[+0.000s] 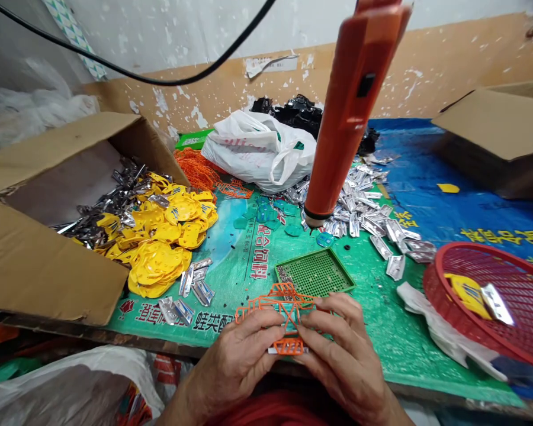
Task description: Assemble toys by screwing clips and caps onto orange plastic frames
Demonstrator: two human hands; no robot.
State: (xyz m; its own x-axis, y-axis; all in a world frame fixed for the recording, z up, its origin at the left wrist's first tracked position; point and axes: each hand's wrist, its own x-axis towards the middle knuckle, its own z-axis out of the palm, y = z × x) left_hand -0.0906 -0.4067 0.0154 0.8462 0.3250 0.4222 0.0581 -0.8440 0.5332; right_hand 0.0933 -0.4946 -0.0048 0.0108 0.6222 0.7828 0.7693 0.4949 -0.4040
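Between my two hands is an orange plastic lattice frame [288,313], with teal and silvery parts showing through its bars. My left hand [244,349] pinches its left side, thumb and fingers pressed together. On the opposite side my right hand [342,343] grips the frame with bent fingers. Just beyond it lies a green mesh tray [333,269] with tiny metal pieces, perhaps screws, gathered at its left. Above the table hangs an orange-red electric screwdriver [350,112], its lower tip near the silver parts. The underside of the frame is hidden.
Yellow plastic pieces [160,260] spill from a cardboard box [44,266] at left. Silver metal parts [359,207], teal pieces [266,214] and a white plastic bag [262,151] lie farther back. A red basket [439,278] stands at right, another cardboard box [497,136] behind it.
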